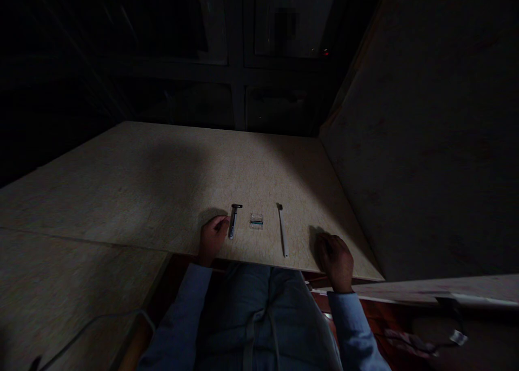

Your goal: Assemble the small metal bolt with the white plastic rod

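Observation:
A razor [232,223] lies on the pale tabletop, its head pointing away from me. My left hand [213,237] rests just left of its handle, fingers curled in and holding nothing I can see; the fingertips are very close to the razor. Right of the razor sits a small clear plastic case [256,222] with a dark blue-green strip inside. Further right is a white toothbrush [283,231] with a dark-bristled head at the far end. My right hand [337,257] rests in a loose fist near the front edge, apart from the toothbrush.
The tabletop [251,165] runs back to a dark window [239,100]. A wall [425,144] borders it on the right. A grey cable [97,317] crosses the lower-left surface. My lap [259,317] is below the front edge. The room is dim.

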The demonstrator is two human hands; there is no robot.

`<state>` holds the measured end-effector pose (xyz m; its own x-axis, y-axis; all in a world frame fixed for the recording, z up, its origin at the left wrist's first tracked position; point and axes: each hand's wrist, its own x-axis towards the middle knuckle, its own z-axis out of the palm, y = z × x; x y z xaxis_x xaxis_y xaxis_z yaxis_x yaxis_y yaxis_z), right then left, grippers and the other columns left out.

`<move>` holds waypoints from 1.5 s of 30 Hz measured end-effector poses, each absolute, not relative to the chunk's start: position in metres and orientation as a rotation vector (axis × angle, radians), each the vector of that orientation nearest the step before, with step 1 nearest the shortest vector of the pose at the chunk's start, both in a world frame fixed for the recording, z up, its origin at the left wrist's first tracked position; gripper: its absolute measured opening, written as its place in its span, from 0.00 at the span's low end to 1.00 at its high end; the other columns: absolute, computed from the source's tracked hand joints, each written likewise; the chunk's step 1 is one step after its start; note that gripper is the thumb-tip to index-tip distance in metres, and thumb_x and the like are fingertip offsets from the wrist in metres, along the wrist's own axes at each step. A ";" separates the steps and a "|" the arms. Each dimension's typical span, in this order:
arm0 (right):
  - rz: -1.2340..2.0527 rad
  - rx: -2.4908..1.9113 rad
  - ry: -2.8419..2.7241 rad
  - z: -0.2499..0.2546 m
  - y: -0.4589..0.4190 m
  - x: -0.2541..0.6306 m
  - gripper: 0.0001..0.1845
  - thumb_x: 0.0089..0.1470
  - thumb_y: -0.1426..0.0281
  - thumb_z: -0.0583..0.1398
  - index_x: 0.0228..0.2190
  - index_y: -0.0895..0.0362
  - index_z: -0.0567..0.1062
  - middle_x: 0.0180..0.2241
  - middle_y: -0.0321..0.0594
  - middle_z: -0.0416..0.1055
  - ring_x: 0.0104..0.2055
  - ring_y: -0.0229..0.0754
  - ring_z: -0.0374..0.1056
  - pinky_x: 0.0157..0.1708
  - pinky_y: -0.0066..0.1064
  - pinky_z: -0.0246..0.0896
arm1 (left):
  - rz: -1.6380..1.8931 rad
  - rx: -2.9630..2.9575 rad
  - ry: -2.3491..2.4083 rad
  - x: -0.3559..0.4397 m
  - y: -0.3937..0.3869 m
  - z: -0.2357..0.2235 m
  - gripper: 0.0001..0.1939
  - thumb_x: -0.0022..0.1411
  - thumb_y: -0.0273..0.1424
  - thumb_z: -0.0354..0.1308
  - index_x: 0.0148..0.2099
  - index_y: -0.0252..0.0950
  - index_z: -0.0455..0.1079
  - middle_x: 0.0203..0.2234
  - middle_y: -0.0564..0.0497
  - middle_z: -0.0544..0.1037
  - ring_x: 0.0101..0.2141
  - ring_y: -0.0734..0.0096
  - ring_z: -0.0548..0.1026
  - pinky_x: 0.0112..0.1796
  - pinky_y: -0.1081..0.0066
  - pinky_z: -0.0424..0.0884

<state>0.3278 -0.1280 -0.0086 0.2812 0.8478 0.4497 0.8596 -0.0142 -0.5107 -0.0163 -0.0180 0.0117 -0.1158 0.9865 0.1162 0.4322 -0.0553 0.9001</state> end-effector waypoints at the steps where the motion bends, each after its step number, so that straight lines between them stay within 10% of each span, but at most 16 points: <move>1: -0.017 -1.832 -1.543 -0.008 -0.128 0.328 0.23 0.64 0.57 0.51 0.38 0.58 0.79 0.36 0.51 0.77 0.40 0.50 0.72 0.40 0.39 0.65 | 1.135 1.536 1.597 -0.016 -0.018 0.012 0.17 0.60 0.42 0.54 0.37 0.36 0.77 0.31 0.47 0.82 0.32 0.64 0.79 0.30 0.71 0.74; 45: -0.065 -1.849 -1.569 -0.016 -0.129 0.333 0.25 0.65 0.55 0.50 0.38 0.59 0.80 0.35 0.51 0.77 0.38 0.49 0.71 0.37 0.36 0.63 | 1.203 1.523 1.559 -0.015 -0.019 0.009 0.16 0.59 0.42 0.55 0.36 0.35 0.77 0.27 0.48 0.81 0.28 0.67 0.78 0.29 0.72 0.73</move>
